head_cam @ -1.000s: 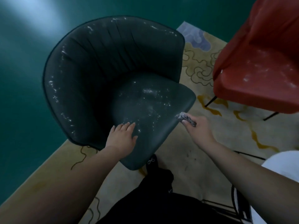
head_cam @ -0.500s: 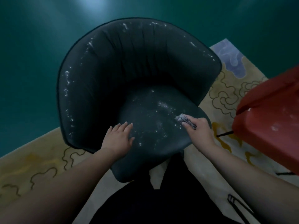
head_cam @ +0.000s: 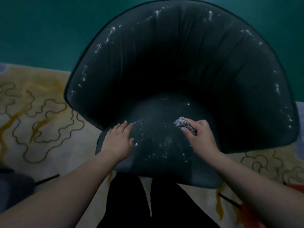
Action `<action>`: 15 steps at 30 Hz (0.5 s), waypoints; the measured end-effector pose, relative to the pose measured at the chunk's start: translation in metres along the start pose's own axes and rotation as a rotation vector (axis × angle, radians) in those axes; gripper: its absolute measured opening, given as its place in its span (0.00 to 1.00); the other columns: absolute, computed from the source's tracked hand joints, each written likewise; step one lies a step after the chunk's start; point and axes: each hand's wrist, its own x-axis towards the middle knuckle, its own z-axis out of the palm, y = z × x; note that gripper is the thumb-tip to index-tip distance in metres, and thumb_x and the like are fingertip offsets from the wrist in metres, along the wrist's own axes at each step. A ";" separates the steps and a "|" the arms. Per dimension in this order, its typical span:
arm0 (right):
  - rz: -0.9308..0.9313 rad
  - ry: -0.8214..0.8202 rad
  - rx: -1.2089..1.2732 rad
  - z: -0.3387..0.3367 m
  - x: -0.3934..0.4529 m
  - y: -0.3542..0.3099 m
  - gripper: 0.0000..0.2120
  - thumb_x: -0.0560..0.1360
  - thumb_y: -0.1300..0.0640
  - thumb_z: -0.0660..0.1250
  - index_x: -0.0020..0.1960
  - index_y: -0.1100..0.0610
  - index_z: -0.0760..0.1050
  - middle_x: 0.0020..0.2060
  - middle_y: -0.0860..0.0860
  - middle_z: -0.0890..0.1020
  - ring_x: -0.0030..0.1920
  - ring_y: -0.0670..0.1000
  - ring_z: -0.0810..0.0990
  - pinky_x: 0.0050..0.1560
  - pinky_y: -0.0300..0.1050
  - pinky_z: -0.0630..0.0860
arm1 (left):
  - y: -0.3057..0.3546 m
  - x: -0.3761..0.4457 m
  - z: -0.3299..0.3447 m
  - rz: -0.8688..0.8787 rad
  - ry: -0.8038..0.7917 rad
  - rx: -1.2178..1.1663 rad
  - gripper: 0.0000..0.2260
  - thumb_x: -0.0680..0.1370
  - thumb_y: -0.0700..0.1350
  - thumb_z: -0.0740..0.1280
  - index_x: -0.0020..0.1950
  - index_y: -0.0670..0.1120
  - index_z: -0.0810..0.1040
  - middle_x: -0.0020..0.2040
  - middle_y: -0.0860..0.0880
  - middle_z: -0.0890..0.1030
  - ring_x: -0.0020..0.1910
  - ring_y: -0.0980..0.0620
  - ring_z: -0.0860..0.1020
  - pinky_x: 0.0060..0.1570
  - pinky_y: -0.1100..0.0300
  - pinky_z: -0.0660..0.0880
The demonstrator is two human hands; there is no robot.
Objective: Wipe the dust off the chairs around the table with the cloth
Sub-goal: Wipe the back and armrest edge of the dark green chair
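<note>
A dark grey tub chair fills the middle of the head view, its curved back towards the far side. White dust specks dot the seat and the rim of the backrest. My left hand rests flat with straight fingers on the left front part of the seat. My right hand grips a crumpled grey-white cloth and holds it against the right side of the seat.
A cream rug with yellow and dark squiggles lies under the chair. The floor beyond is dark green. A red chair's edge shows at the lower right. My dark trouser legs stand below the seat's front.
The view has swung to face the grey chair straight on, and the red chair has slid almost out of view. My right hand has carried the cloth from the seat's right edge onto the seat.
</note>
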 end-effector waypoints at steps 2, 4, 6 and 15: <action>-0.046 -0.054 -0.016 0.013 0.015 0.006 0.18 0.76 0.49 0.68 0.65 0.40 0.73 0.46 0.42 0.68 0.46 0.43 0.72 0.44 0.29 0.67 | -0.003 0.000 0.015 -0.080 0.031 -0.061 0.28 0.81 0.55 0.56 0.79 0.50 0.52 0.79 0.48 0.54 0.77 0.46 0.54 0.75 0.48 0.54; -0.075 -0.097 -0.031 0.033 0.031 0.011 0.18 0.76 0.49 0.68 0.65 0.39 0.73 0.46 0.42 0.68 0.46 0.42 0.72 0.44 0.30 0.67 | -0.008 0.005 0.028 -0.158 0.066 -0.127 0.27 0.81 0.54 0.56 0.79 0.51 0.52 0.79 0.49 0.54 0.76 0.46 0.55 0.75 0.49 0.54; -0.092 -0.148 -0.058 0.059 0.045 0.016 0.18 0.76 0.48 0.68 0.65 0.40 0.73 0.46 0.41 0.68 0.45 0.41 0.73 0.43 0.29 0.67 | -0.016 0.013 0.045 -0.214 0.077 -0.192 0.27 0.82 0.53 0.56 0.79 0.50 0.53 0.79 0.49 0.54 0.76 0.46 0.54 0.75 0.49 0.54; -0.300 -0.196 -0.135 0.193 0.113 0.045 0.18 0.76 0.50 0.69 0.65 0.42 0.74 0.45 0.41 0.66 0.47 0.46 0.72 0.50 0.29 0.66 | -0.060 0.049 0.153 -0.358 0.153 -0.366 0.28 0.80 0.50 0.61 0.78 0.49 0.56 0.78 0.49 0.56 0.76 0.46 0.54 0.75 0.50 0.54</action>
